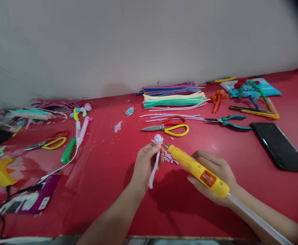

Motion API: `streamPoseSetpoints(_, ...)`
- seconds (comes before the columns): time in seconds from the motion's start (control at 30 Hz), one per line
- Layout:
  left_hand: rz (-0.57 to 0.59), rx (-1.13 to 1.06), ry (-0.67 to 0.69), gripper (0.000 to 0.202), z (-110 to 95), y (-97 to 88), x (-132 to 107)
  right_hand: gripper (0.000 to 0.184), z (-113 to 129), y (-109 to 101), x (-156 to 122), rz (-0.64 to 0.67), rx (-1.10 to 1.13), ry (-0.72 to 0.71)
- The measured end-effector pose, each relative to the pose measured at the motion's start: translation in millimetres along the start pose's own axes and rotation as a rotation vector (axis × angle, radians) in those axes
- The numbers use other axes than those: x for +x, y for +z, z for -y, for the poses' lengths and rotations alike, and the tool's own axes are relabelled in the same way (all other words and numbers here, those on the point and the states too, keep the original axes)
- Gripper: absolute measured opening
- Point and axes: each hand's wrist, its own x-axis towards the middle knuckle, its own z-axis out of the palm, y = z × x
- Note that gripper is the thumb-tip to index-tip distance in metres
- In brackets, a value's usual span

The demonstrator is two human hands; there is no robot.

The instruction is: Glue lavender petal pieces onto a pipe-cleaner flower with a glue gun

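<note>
Pinched in my left hand is a pale purple pipe-cleaner flower, its petals on top and its stem hanging below the fingers. My right hand is wrapped round a yellow hot glue gun with a clear glue stick sticking out of its back end. The gun's metal nozzle points at the flower's base; whether it touches, I cannot tell. Several short purple pipe-cleaner pieces lie on the red table just behind the nozzle.
Beyond my hands lie scissors, pliers and bundles of pipe cleaners. A black phone is at right. On the left are another glue gun, a pink hot iron, more scissors and a purple power strip with cables.
</note>
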Motion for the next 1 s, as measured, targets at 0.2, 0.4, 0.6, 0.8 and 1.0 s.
streamPoseSetpoints(0.2,0.089,-0.155,-0.049,0.018,-2.7,0.7,-0.6,0.012,1.8,-3.5,0.8,0.004,0.02,0.05)
streamPoseSetpoints(0.4,0.098,-0.245,-0.109,0.016,-2.1,-0.2,-1.7,0.015,2.6,0.6,1.5,-0.006,-0.025,0.004)
streamPoseSetpoints(0.6,0.139,-0.294,-0.127,0.014,-0.4,-0.1,-3.6,0.014,3.0,0.7,1.3,-0.018,-0.058,-0.026)
streamPoseSetpoints(0.8,0.169,-0.296,-0.136,0.016,-1.9,0.3,-3.9,0.015,0.2,2.0,-0.8,-0.014,-0.088,-0.031)
streamPoseSetpoints(1.0,0.163,-0.289,-0.127,0.016,-2.1,1.6,-5.0,0.017,-0.9,2.7,-0.3,-0.007,-0.124,-0.037)
